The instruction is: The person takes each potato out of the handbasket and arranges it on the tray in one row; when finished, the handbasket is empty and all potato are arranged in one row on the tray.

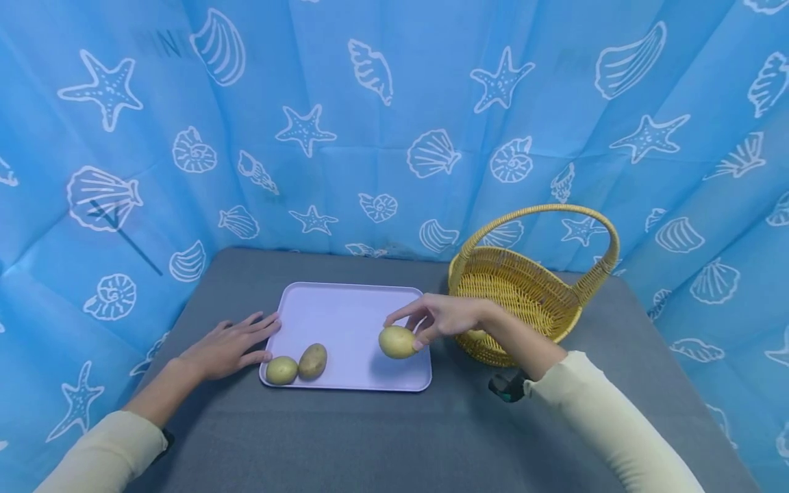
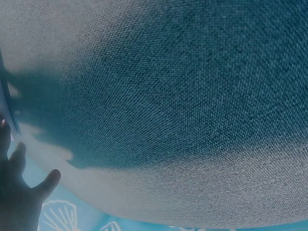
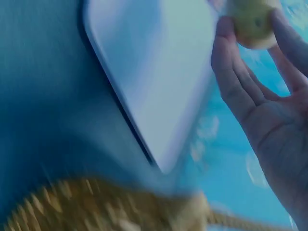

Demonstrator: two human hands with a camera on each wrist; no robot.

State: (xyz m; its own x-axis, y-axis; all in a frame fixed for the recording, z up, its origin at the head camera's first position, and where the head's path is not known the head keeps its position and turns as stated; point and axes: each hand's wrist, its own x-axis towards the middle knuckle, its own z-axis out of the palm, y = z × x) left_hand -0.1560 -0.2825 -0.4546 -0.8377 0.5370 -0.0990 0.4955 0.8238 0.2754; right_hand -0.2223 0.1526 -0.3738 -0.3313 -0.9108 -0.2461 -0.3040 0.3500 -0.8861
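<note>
My right hand [image 1: 448, 317] pinches a potato [image 1: 396, 342], long axis roughly left to right, above the right end of the tray [image 1: 345, 311], basket [image 1: 524, 274] to its right, while my left hand [image 1: 229, 348], fingers spread, touches the tray's left rim.

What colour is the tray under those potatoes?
The tray is pale lilac, clearest in the head view.

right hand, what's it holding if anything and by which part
A potato, pinched on opposite sides by the fingers of the right hand.
</note>
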